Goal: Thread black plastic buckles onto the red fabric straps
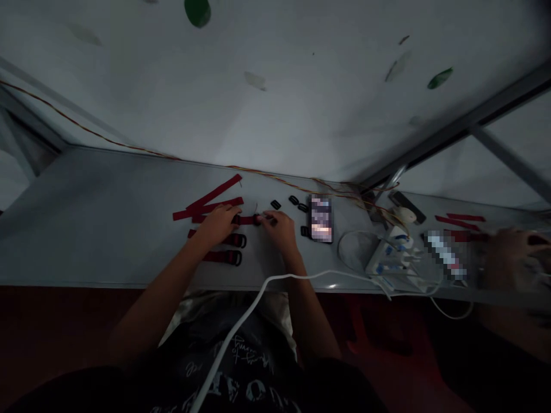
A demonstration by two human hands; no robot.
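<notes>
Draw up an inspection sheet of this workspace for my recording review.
Surface: long grey table.
Job's things: red webbing strap under both hands; loose red straps; buckled red straps; black plastic buckles.
Clutter: blurred phone; power strip.
Grippers: left hand rests on the strap; right hand pinches it.
Cables: white cable over the table's front edge; orange wire along its back edge.
Surroundings: grey wall; co-worker's hand at right.
</notes>
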